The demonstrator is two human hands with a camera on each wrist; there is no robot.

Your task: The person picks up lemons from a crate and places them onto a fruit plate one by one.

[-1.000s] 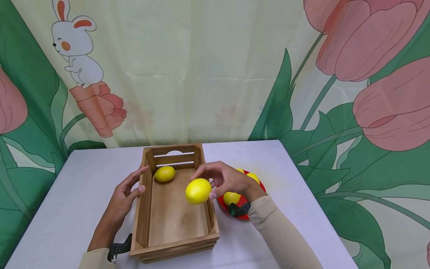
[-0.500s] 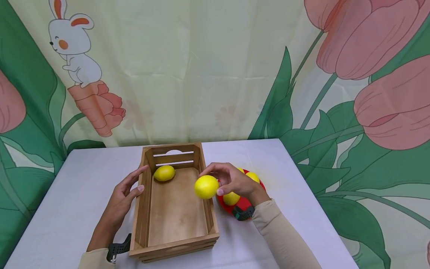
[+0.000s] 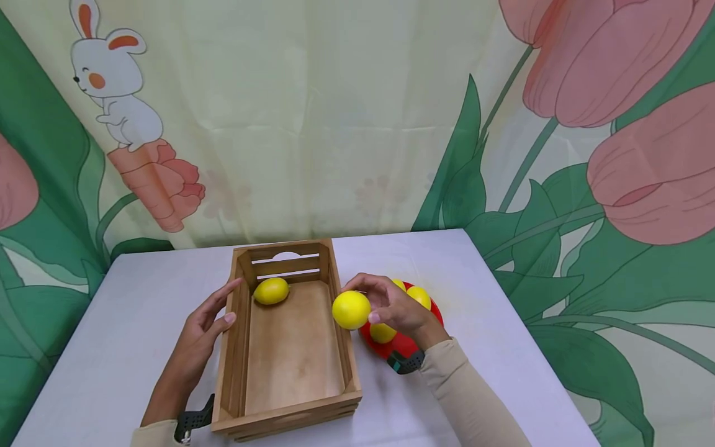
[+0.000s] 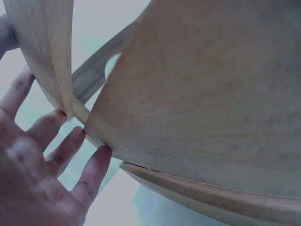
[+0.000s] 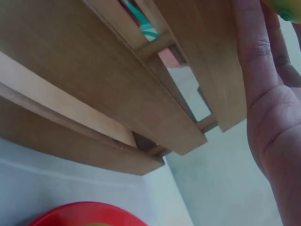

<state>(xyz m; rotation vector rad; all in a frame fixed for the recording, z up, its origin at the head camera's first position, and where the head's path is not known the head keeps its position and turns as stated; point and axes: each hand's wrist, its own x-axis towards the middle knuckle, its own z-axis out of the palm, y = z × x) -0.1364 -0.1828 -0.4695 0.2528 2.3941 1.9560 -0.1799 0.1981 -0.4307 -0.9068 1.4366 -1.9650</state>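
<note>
My right hand point(image 3: 393, 307) pinches a yellow lemon point(image 3: 351, 310) between thumb and fingers, over the right rim of a wooden crate point(image 3: 290, 415). In the right wrist view, only the end of that lemon point(image 5: 288, 8) shows, at the top corner. My left hand point(image 3: 201, 329) rests against the crate's left side. In the left wrist view, its spread fingers point(image 4: 93, 176) touch the outer slats. Another lemon point(image 3: 271, 290) lies inside the crate, in the far left corner. Right of the crate, several lemons point(image 3: 418, 297) sit on a red plate point(image 3: 438, 315), partly hidden behind my right hand.
A white cloth covers the table point(image 3: 491, 391). Behind it hangs a curtain point(image 3: 318, 124) printed with tulips and a rabbit. The crate has slatted sides and a cut-out handle in its far end. A dark strap point(image 3: 192, 420) circles my left wrist.
My right hand has drawn the lemon rightward, from above the crate's interior to its right rim. My left hand stays at the crate's side; the head view has shifted slightly.
</note>
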